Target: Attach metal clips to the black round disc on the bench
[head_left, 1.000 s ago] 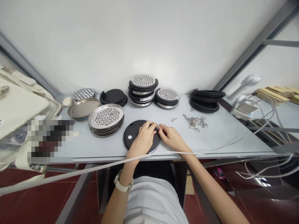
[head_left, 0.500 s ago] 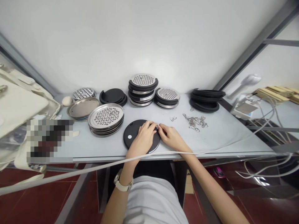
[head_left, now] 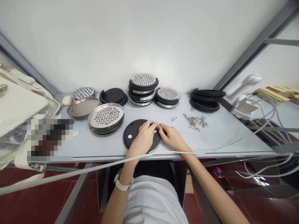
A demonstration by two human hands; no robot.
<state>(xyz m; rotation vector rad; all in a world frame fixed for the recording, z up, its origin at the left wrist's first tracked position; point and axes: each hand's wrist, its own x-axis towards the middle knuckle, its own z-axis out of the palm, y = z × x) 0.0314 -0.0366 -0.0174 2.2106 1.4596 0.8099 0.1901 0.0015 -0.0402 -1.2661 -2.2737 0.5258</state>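
A black round disc (head_left: pixel 130 146) with a white dot lies flat on the table near its front edge. My left hand (head_left: pixel 146 132) rests across its right half, fingers bent together and fingertips at the upper right rim. At that same spot my right hand (head_left: pixel 171 137) pinches with thumb and forefinger; a tiny shiny metal bit shows there, mostly hidden by the fingers. Small wire clips (head_left: pixel 195 121) are heaped to the right, and a single clip (head_left: pixel 173 118) lies closer to my right hand. Left of the disc is a stack of round metal grater plates (head_left: pixel 106 116).
Behind stand a tall stack of black-rimmed graters (head_left: pixel 143 80), a shorter stack (head_left: pixel 167 94), black lids (head_left: pixel 114 95) and black rings (head_left: pixel 205 105). Plain metal discs (head_left: pixel 83 107) lie left. A white cable (head_left: pixel 93 169) crosses in front of my forearms. A cream bag (head_left: pixel 21 93) is at left.
Almost nothing differs. Both hands stay at the disc's upper right rim, and the disc keeps its place.
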